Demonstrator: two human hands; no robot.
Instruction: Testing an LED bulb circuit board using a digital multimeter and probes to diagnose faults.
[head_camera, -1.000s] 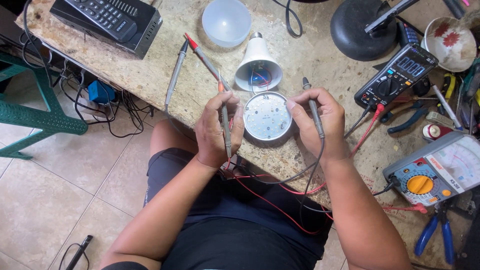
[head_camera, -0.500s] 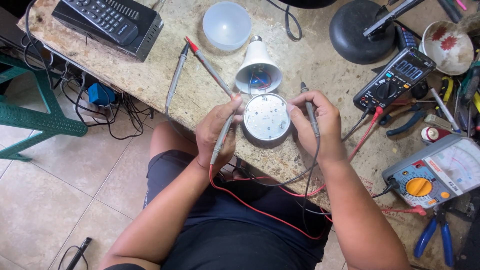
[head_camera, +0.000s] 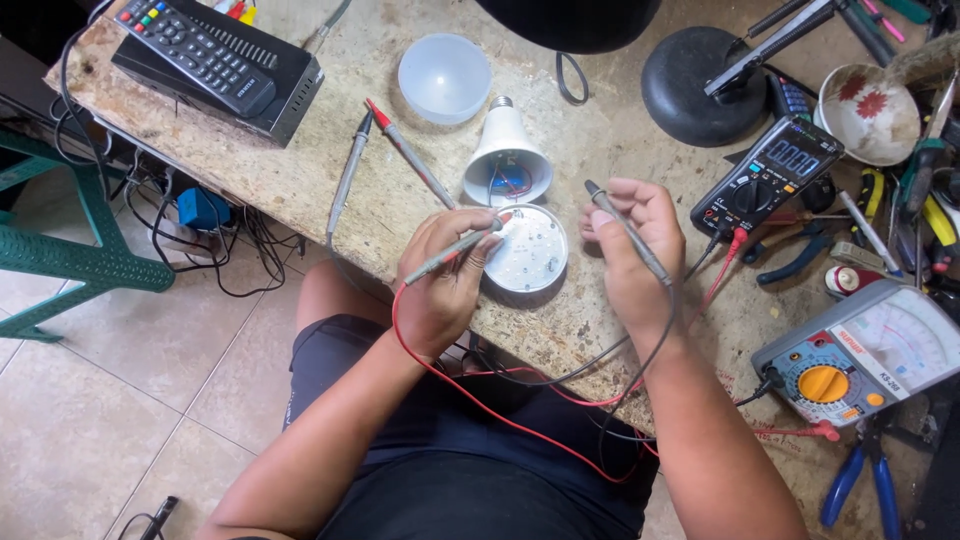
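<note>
A round white LED board (head_camera: 530, 252) lies on the stone worktop (head_camera: 300, 170) near its front edge. My left hand (head_camera: 440, 285) grips a grey test probe with a red lead (head_camera: 455, 247), its tip touching the board's left rim. My right hand (head_camera: 632, 245) holds a second grey probe with a black lead (head_camera: 628, 232), tip raised just right of the board and apart from it. Both leads hang down over my lap. Behind the board stands the white bulb housing (head_camera: 506, 155), open end toward me.
A frosted bulb dome (head_camera: 444, 77), two spare probes (head_camera: 385, 160), a black digital multimeter (head_camera: 768, 176), an analog meter (head_camera: 868, 352), pliers (head_camera: 862, 480), a black lamp base (head_camera: 700, 72) and a set-top box with remote (head_camera: 215, 62) crowd the worktop. A green stool (head_camera: 70, 255) stands left.
My left hand turned its probe from pointing down to lying across, tip now on the board's rim. My right hand lifted its probe slightly away from the board.
</note>
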